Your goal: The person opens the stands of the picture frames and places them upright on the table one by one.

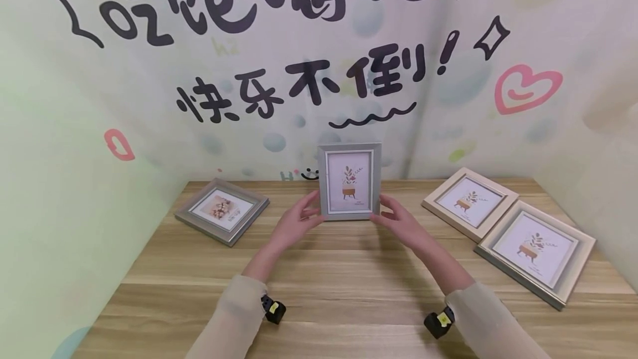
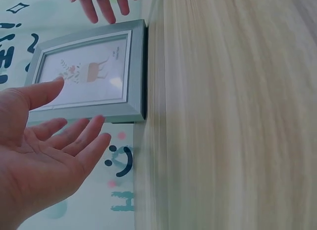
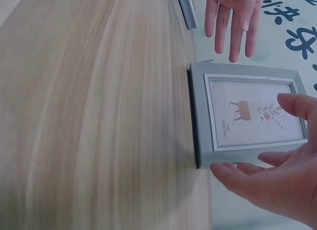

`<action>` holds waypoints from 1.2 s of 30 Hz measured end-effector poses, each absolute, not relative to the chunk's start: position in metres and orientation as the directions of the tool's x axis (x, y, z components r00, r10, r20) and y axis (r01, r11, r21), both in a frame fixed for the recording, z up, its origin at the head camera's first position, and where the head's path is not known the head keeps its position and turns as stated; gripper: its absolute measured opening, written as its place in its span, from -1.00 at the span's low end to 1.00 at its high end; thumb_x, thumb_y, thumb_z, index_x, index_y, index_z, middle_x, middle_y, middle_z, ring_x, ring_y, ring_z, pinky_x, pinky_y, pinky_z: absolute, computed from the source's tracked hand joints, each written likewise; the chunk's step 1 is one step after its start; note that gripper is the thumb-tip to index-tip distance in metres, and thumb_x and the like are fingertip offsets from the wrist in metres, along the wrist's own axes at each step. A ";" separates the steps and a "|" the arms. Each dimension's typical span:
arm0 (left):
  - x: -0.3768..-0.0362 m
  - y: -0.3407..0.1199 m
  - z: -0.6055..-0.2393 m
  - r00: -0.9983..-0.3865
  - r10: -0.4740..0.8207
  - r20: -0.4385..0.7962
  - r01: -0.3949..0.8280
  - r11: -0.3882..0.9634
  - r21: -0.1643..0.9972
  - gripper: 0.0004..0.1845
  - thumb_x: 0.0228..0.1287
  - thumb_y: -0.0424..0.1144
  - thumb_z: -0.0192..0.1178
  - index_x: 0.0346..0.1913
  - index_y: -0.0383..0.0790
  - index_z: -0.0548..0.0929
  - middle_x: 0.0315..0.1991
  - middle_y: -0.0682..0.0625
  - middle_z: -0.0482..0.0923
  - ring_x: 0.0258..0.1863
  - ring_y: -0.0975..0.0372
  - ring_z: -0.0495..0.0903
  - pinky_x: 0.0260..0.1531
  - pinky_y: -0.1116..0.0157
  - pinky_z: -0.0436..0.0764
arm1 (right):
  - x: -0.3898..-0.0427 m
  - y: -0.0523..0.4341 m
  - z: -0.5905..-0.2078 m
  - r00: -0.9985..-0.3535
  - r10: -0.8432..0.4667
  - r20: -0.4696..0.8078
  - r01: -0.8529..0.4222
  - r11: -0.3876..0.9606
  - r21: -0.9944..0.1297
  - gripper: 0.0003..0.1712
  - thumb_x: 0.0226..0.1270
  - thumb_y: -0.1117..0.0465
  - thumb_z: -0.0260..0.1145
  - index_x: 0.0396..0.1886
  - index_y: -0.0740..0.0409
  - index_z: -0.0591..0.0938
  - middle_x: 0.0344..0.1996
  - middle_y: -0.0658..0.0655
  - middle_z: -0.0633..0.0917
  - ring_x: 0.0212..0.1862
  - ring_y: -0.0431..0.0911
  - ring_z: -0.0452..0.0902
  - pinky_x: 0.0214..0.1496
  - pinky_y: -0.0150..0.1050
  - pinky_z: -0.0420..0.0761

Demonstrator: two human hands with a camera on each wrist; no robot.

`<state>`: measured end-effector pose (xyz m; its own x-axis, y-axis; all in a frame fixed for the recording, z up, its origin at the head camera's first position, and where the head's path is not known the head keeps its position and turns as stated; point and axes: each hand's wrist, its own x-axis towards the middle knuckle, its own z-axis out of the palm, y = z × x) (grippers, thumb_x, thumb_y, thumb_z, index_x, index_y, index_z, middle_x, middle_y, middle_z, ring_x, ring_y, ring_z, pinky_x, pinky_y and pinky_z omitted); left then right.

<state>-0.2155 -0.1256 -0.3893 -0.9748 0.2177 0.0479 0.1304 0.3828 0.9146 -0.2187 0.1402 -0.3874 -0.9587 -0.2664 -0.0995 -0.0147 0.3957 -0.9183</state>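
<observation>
A small silver picture frame with a potted-plant print stands upright near the back middle of the wooden table. My left hand is at its left side and my right hand at its right side, both with fingers straight. In the left wrist view my left hand lies spread just beside the frame, a small gap showing. The right wrist view has my right hand next to the frame, thumb in front of the glass. Neither hand grips it.
A silver frame lies flat at the back left. Two pale frames with the same plant print lie flat on the right. A wall with painted characters rises right behind the standing frame.
</observation>
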 end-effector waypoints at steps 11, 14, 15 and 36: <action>-0.212 -0.156 -0.398 -0.949 0.303 0.089 0.193 0.335 0.922 -0.39 0.36 -0.47 0.15 0.43 -0.49 0.27 0.36 -0.44 0.36 0.29 -0.29 0.46 0.26 0.05 0.58 | -0.211 0.131 -0.387 -0.964 -0.255 -0.081 -0.043 0.444 -0.895 -0.25 0.46 0.16 0.21 0.48 0.41 0.18 0.39 0.51 0.34 0.39 0.39 0.33 0.44 0.19 0.40; -0.211 -0.163 -0.399 -0.944 0.317 0.092 0.198 0.321 0.926 -0.42 0.38 -0.47 0.13 0.42 -0.51 0.28 0.35 -0.46 0.37 0.28 -0.30 0.46 0.25 0.04 0.58 | -0.209 0.126 -0.386 -0.958 -0.274 -0.083 -0.051 0.449 -0.892 -0.29 0.46 0.16 0.21 0.45 0.40 0.24 0.36 0.49 0.38 0.37 0.37 0.36 0.43 0.17 0.43; -0.210 -0.166 -0.400 -0.944 0.319 0.087 0.191 0.312 0.931 -0.43 0.39 -0.46 0.11 0.42 -0.50 0.28 0.35 -0.45 0.37 0.28 -0.29 0.45 0.26 0.03 0.57 | -0.209 0.124 -0.386 -0.956 -0.281 -0.080 -0.058 0.452 -0.890 -0.31 0.46 0.16 0.21 0.44 0.40 0.27 0.36 0.48 0.40 0.37 0.37 0.37 0.42 0.17 0.44; -0.181 -0.237 -0.386 -0.992 0.119 -0.039 -0.010 0.238 0.971 -0.45 0.49 -0.28 0.06 0.46 -0.37 0.29 0.44 -0.32 0.31 0.18 0.43 0.56 0.25 0.41 0.52 | -0.224 0.044 -0.394 -0.898 -0.433 -0.072 -0.148 0.454 -0.879 -0.51 0.43 0.16 0.24 0.25 0.34 0.52 0.17 0.34 0.62 0.24 0.19 0.56 0.32 0.03 0.57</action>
<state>-0.1810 -0.2368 -0.3860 -0.9922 0.1185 -0.0390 -0.0097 0.2384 0.9711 -0.2241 0.0439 -0.3944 -0.8985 -0.4331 -0.0723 -0.1479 0.4536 -0.8789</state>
